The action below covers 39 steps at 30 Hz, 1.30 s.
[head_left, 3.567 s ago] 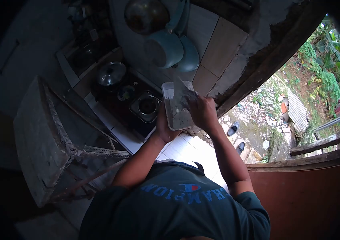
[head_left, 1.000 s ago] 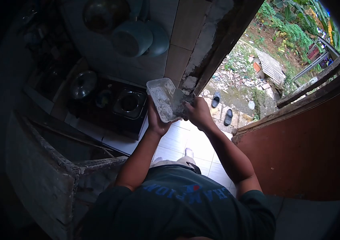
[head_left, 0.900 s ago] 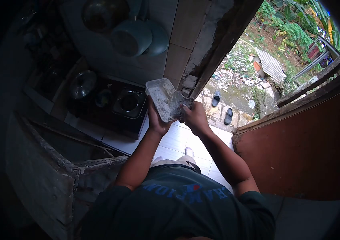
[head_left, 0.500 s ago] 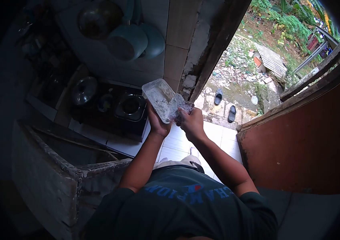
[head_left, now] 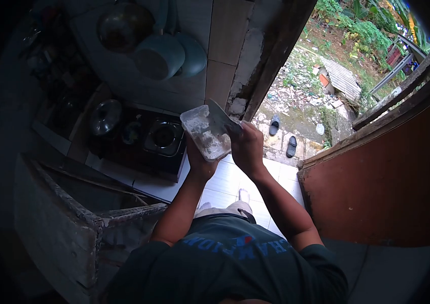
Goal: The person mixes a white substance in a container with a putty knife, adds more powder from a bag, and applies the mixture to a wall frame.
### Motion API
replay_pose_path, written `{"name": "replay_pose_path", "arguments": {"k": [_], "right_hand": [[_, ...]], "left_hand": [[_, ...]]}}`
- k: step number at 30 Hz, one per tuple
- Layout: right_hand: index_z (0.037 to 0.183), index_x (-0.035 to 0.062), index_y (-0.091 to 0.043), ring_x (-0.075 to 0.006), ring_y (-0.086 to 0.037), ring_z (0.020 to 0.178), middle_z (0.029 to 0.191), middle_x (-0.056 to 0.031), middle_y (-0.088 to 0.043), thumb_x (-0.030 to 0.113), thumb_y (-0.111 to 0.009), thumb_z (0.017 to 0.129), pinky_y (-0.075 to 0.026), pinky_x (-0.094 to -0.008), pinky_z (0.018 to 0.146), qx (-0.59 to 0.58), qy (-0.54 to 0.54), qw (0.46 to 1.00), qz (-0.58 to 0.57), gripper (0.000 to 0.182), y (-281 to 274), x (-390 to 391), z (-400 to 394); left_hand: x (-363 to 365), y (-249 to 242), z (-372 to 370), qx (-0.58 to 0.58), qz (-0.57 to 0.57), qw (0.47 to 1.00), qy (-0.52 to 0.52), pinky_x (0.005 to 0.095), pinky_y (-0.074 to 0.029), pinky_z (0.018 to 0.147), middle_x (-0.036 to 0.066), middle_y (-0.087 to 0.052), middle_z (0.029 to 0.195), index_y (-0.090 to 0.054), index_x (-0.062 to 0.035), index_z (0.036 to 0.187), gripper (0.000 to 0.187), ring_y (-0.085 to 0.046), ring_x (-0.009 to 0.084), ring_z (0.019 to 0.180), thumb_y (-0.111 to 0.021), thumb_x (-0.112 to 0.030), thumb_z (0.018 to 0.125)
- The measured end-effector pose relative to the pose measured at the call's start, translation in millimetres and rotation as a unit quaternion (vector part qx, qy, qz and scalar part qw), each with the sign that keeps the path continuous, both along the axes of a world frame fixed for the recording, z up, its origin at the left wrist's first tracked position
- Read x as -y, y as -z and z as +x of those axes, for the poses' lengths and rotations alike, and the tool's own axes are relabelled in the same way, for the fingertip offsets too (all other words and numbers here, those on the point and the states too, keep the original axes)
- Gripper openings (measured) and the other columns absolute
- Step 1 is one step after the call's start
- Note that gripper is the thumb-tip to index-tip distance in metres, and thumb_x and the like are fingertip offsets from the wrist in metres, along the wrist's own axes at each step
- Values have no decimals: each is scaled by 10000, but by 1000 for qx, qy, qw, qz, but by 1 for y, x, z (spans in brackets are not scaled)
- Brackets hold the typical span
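Note:
A clear rectangular plastic tub [head_left: 194,117] with whitish-grey paste smeared over its inside rests in my left hand [head_left: 202,164], whose fingers wrap under and along its near side. My right hand [head_left: 248,147] is closed round the handle end of a dark, flat-bladed scraper [head_left: 219,119]. The blade leans up over the tub's right side and overlaps it in this view. Most of the scraper's handle is hidden by my fingers.
A gas stove [head_left: 163,137] with a metal lid [head_left: 106,116] stands on the left counter. Pale blue pans [head_left: 160,57] hang on the wall above. To the right are a doorway, a brown door [head_left: 377,192] and dark sandals [head_left: 291,147] outside. An old wooden cabinet [head_left: 63,218] stands lower left.
My right hand has turned the scraper so its blade stands up, with its dark face showing instead of the paste-covered one. The tub has tilted slightly, and more of its inside shows.

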State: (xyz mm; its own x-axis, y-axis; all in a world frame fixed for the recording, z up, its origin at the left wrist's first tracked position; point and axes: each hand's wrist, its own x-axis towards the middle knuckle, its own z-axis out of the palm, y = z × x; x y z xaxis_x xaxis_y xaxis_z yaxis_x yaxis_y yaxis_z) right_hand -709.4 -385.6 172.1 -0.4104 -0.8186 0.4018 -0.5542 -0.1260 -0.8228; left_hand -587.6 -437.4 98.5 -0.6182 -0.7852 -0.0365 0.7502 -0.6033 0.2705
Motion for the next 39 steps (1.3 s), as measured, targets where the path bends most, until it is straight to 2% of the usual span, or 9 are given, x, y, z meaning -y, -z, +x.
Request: {"name": "replay_pose_path", "arguments": {"k": [2,3,6,12,13,24,32,33,39], "right_hand": [[1037,46,-725,-302,-646,813,838,-108,-668,26,-661,834,-527,-397,713,-212,10,974,-78,215,-6,-2,-3],[1048,76,-734,-261,-605,848,852,-74,-640,52,-679,823,-518,-388,719,-217,-24,973,-69,232,5,0,-6],[1030,67,-741,-271,-613,855,870,-80,-658,86,-691,826,-519,-395,729,-292,-155,943,21,212,-4,-2,-14],[984,62,-755,-284,-623,853,845,-96,-693,55,-687,830,-518,-395,704,-217,-110,970,-17,168,-18,12,-16],[980,80,-760,-266,-617,888,853,-67,-698,77,-678,818,-525,-387,728,-267,-102,958,-6,181,-15,13,-14],[1009,88,-778,-268,-606,802,778,-92,-686,91,-735,827,-515,-382,713,-275,-214,937,20,187,-44,6,-29],[1024,100,-775,-312,-648,915,936,-115,-710,9,-722,791,-544,-403,793,-252,-210,944,27,256,-36,-9,-14],[1004,110,-782,-287,-645,919,908,-84,-715,1,-686,785,-550,-386,813,-266,-254,930,15,262,-39,-12,-18],[988,51,-768,-340,-661,853,896,-166,-683,89,-700,865,-534,-425,788,-230,-249,939,51,145,-76,6,-35]], "left_hand": [[-8,-6,5,218,-355,892,-172,526,-453,1053,130,-502,1406,-367,-108,1470,644,-540,317,1278,-537,-498,986],[1,-1,6,-68,-122,989,-41,479,-478,1051,158,-491,1379,-261,-84,1486,849,-540,291,1271,-793,-145,827],[12,-13,18,-102,93,986,92,428,-502,1043,167,-478,1364,-199,-82,1481,1085,-531,273,1270,-844,122,634],[-7,-22,14,-88,-109,990,10,448,-515,1029,154,-472,1379,-220,-91,1477,1052,-518,271,1294,-865,52,658],[-12,-21,11,122,-230,963,-67,576,-450,1029,117,-538,1399,-430,-141,1467,765,-544,298,1288,-319,-715,974],[5,-17,24,21,-120,990,75,626,-453,1035,168,-485,1444,-362,-108,1508,708,-525,364,1303,-328,-622,1021],[-3,-20,32,187,-417,889,-10,578,-524,997,198,-471,1445,-365,-55,1490,682,-550,372,1282,-374,-557,1029],[-3,-26,32,-48,-133,984,111,525,-572,960,214,-503,1393,-373,-16,1466,643,-593,355,1226,-400,-494,1037],[-13,-42,27,-28,-192,979,58,517,-560,983,192,-511,1356,-360,-19,1458,641,-581,331,1233,-681,-108,911]]}}
